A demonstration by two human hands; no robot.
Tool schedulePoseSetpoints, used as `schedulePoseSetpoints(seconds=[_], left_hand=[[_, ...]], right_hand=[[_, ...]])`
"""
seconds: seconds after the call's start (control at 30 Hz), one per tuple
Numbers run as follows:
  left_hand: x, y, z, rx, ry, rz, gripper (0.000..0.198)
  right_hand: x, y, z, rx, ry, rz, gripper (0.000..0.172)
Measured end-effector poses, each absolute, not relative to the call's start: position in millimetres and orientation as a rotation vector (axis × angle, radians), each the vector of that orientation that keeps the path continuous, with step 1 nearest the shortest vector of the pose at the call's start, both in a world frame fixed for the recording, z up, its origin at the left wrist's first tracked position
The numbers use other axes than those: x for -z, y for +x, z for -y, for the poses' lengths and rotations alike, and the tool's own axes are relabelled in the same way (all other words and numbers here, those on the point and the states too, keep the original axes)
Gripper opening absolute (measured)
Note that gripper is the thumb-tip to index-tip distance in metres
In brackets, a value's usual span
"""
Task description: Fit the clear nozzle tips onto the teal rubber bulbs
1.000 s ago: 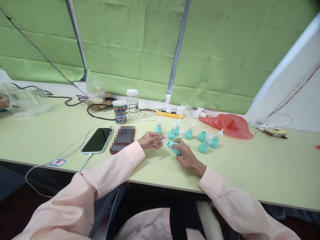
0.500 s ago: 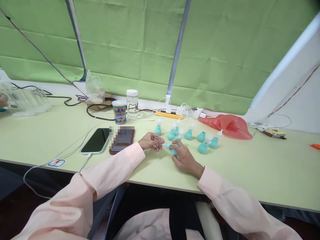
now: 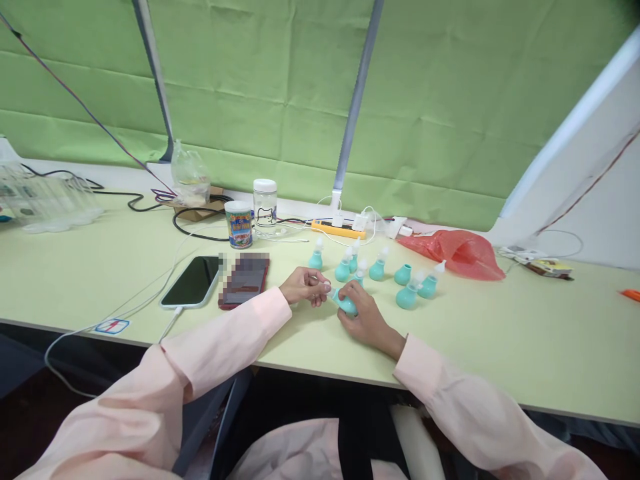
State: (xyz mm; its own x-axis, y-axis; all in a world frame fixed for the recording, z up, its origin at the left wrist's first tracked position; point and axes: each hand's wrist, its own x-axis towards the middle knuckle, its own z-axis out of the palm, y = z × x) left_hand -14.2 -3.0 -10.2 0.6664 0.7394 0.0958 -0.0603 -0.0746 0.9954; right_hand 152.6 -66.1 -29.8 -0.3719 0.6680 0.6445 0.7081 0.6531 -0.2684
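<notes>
My right hand (image 3: 364,312) is wrapped round a teal bulb (image 3: 346,304), held tilted just above the table, its neck toward the left. At that neck, the fingers of my left hand (image 3: 306,287) pinch a small clear tip, mostly hidden by the fingertips. Beyond my hands stand several teal bulbs with clear nozzles, among them one at the left (image 3: 315,259) and one at the right (image 3: 407,296). One teal bulb (image 3: 403,273) has an open neck with no nozzle.
Two phones (image 3: 191,283) (image 3: 245,281) lie left of my hands, one with a cable. Behind are a printed cup (image 3: 239,225), a lidded jar (image 3: 265,205), a yellow power strip (image 3: 339,229) and a red plastic bag (image 3: 457,253). Clear racks (image 3: 55,200) stand far left.
My right fingers have shifted round the teal bulb, and more of the bulb shows. My left hand has moved very slightly. The other person's hand at the far left edge is out of view.
</notes>
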Motion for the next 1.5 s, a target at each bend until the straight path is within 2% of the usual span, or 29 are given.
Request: schedulePoseSetpoints(seconds=[0.37, 0.53, 0.7, 1.03, 1.5], left_hand=[[9, -15, 7, -0.723, 1.681, -0.496, 0.035], [9, -14, 11, -0.761, 1.701, -0.477, 0.033], [8, -13, 16, -0.787, 1.755, -0.482, 0.032], [8, -12, 21, -0.809, 1.934, -0.548, 0.026], [10, -12, 20, -0.866, 2.048, -0.511, 0.024]], right_hand=[[9, 158, 68, -0.831, -0.984, 1.958, 0.024], [8, 162, 67, -1.389, -1.007, 1.711, 0.031], [15, 167, 62, -1.732, -0.911, 1.504, 0.035], [16, 172, 53, -2.115, -0.740, 1.277, 0.035], [17, 176, 49, -2.281, -0.687, 1.192, 0.035]])
